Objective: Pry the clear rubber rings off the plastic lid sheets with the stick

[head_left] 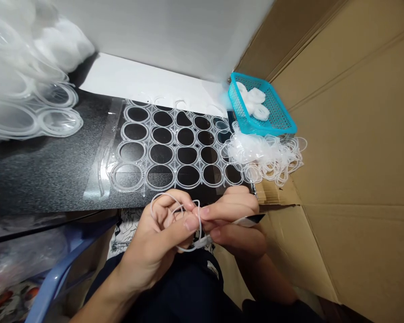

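Thin whitish plastic rings hang between my two hands, near the front edge of the table. My left hand is closed on them, with one loop passing around its fingers. Thumb and index finger of my right hand pinch the ring's edge close to the left fingertips. A slim pointed tool with a dark end sticks out of my right hand to the right; its kind is unclear. Just beyond my hands lies a clear plastic sheet of joined rings with open round holes.
Loose plastic rings are heaped at the right. Behind them a blue basket holds several white bundles. Stacked ring sheets stand at the left. Cardboard walls off the right side, and a blue plastic chair part is at lower left.
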`<state>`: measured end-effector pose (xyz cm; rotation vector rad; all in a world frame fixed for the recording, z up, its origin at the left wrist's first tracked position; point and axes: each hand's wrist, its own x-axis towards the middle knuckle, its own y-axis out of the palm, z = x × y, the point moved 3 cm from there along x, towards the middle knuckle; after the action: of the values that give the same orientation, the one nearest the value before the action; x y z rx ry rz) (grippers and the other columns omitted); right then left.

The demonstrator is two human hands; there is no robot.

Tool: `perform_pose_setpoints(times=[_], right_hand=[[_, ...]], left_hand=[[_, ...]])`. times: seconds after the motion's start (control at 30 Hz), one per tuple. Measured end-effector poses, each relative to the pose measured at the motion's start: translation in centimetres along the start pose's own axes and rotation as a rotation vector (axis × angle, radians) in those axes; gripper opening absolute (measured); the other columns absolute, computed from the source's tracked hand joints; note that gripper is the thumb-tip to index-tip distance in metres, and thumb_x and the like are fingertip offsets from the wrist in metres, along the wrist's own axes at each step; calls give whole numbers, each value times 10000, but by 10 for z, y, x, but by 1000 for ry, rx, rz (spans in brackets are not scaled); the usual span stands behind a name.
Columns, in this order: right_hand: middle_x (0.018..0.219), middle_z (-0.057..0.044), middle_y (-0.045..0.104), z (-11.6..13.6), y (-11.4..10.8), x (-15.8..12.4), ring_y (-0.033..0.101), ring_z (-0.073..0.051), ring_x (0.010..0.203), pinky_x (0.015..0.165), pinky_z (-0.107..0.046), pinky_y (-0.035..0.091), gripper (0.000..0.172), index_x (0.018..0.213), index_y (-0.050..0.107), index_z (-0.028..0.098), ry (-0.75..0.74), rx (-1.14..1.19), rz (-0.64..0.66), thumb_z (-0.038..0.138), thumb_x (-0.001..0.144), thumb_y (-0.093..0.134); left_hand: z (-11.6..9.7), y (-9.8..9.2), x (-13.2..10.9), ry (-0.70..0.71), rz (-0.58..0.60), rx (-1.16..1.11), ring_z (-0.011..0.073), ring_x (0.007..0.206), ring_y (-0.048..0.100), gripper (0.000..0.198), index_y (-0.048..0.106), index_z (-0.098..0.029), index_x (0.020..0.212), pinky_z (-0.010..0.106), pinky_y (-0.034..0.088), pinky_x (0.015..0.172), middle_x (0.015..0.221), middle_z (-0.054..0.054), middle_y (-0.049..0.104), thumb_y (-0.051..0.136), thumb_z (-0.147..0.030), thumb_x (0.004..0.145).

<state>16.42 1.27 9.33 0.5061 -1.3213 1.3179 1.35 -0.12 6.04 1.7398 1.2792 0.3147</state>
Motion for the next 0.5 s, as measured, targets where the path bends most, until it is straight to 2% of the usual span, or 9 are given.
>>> perform_pose_setpoints(times=[0.17, 0.37, 0.43, 0.5], right_hand=[[986, -2, 760, 0, 6, 4, 626, -141, 749, 576, -333, 516, 204, 793, 574, 244, 6, -38, 27, 163, 980, 595], [904, 25, 750, -1, 4, -1, 638, -158, 701, 571, -340, 531, 208, 795, 560, 282, 51, -38, 21, 159, 933, 655], [874, 42, 745, -3, 7, 0, 634, -150, 668, 555, -325, 531, 227, 791, 546, 288, 77, -18, 31, 139, 899, 679], [841, 49, 734, -6, 9, 4, 628, -142, 651, 545, -310, 529, 262, 777, 534, 285, 97, 27, -1, 98, 848, 704]], left_hand=[[0, 0, 0, 3, -31, 17, 38, 502, 361, 232, 683, -199, 869, 157, 309, 492, 644, -45, 501, 865, -331, 812], [3, -1, 1, -9, -32, -12, 37, 513, 390, 220, 689, -191, 877, 144, 332, 493, 652, -39, 531, 865, -305, 812], [1, -1, 4, 0, -52, -41, 45, 540, 446, 189, 707, -183, 882, 141, 365, 494, 710, -17, 593, 848, -299, 831], [-4, -1, 7, 17, -90, -107, 87, 641, 568, 176, 735, -168, 915, 162, 453, 539, 815, 27, 665, 789, -332, 879]])
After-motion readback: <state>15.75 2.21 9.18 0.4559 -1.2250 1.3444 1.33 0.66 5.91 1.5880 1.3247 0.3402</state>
